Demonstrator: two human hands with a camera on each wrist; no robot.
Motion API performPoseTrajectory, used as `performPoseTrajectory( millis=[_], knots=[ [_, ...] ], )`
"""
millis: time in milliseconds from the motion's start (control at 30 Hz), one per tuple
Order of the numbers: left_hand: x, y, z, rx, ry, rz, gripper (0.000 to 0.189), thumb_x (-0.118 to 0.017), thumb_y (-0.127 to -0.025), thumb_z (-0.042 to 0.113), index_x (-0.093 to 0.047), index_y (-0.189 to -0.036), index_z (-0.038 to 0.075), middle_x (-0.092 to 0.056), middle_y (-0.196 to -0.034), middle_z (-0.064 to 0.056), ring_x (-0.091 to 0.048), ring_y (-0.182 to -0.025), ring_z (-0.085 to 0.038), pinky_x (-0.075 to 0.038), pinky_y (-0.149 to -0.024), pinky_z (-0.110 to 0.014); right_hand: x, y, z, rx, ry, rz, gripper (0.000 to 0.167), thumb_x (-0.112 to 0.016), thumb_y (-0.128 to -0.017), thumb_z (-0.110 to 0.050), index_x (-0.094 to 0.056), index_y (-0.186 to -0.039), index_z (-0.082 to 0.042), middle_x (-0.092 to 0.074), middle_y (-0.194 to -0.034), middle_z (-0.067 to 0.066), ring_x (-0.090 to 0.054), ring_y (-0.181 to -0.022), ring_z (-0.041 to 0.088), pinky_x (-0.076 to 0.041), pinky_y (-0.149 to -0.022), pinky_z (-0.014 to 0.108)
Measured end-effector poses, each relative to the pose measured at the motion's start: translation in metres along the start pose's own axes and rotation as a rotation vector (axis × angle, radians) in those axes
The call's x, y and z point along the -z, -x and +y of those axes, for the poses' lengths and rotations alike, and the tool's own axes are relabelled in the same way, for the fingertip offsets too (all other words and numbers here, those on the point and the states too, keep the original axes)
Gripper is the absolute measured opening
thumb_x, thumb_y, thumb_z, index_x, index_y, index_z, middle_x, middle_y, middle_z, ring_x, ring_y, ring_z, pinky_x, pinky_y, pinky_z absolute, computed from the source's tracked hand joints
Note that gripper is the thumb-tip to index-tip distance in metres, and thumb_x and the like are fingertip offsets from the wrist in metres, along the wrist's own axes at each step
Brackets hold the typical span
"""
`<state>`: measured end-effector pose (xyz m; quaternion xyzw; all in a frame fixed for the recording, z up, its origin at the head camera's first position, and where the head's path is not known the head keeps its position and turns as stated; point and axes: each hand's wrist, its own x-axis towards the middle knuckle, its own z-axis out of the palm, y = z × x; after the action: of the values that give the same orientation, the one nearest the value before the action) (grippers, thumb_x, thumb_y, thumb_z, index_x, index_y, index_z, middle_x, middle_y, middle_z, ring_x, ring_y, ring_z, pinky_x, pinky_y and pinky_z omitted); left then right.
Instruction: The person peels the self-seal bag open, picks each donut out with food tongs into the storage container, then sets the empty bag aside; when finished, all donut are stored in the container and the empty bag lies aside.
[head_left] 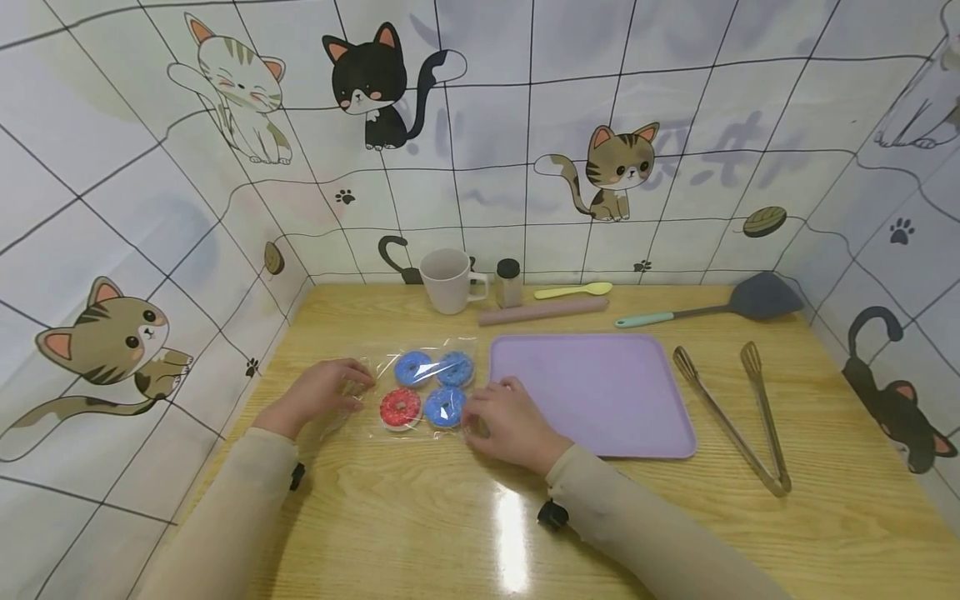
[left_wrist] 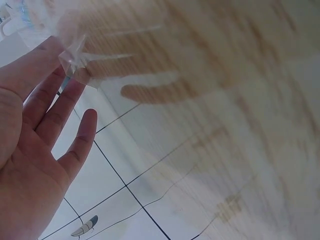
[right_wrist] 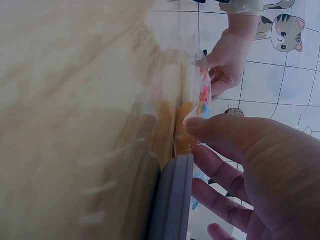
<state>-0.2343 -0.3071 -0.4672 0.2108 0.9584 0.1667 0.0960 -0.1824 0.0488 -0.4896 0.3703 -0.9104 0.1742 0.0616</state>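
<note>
A clear plastic bag [head_left: 380, 371] lies on the table with toy donuts in it. One red donut [head_left: 401, 408] is at the near left; a blue donut [head_left: 446, 407] is beside it, and two more blue ones are behind. My left hand [head_left: 318, 393] pinches the bag's left end between thumb and fingertips; the clear corner [left_wrist: 75, 60] shows at the fingertips in the left wrist view. At the right end, my right hand [head_left: 513, 425] pinches the bag's edge with thumb and forefinger, over the rim of a lilac tray [head_left: 592, 392].
Behind stand a mug [head_left: 447, 283] and a black-lidded jar [head_left: 508, 285]. A yellow spoon [head_left: 573, 291] and a mauve rod [head_left: 543, 312] lie beside them. A spatula [head_left: 761, 298] is at the back right. Metal tongs [head_left: 738, 433] lie right of the tray.
</note>
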Motion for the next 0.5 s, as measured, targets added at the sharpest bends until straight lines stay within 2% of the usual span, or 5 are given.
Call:
performPoseTrajectory(
  millis=[267,500],
  knots=[
    [-0.0008,-0.0015,-0.0018,0.000,-0.018,-0.002,0.036,-0.087,-0.082,0.011,-0.078,-0.117,0.010,-0.070,-0.129,-0.011,-0.061,-0.127,-0.039,-0.045,-0.111,-0.059,0.0032,-0.0007,0.0023,0.003,0.009,-0.033,0.028,-0.087,-0.077,-0.043,-0.074,-0.098,-0.031,-0.072,-0.105,-0.015,-0.062,-0.107,0.014,-0.038,-0.109,0.052],
    [-0.0021,-0.0023,-0.0047,-0.017,-0.021,0.010,0.036,-0.087,-0.082,0.012,-0.078,-0.117,0.010,-0.070,-0.128,-0.011,-0.062,-0.125,-0.040,-0.046,-0.109,-0.059,0.0058,0.0003,0.0065,0.051,0.017,-0.008,0.021,-0.084,-0.079,-0.041,-0.073,-0.095,-0.031,-0.072,-0.101,-0.017,-0.063,-0.104,0.012,-0.037,-0.108,0.052]
  ],
)
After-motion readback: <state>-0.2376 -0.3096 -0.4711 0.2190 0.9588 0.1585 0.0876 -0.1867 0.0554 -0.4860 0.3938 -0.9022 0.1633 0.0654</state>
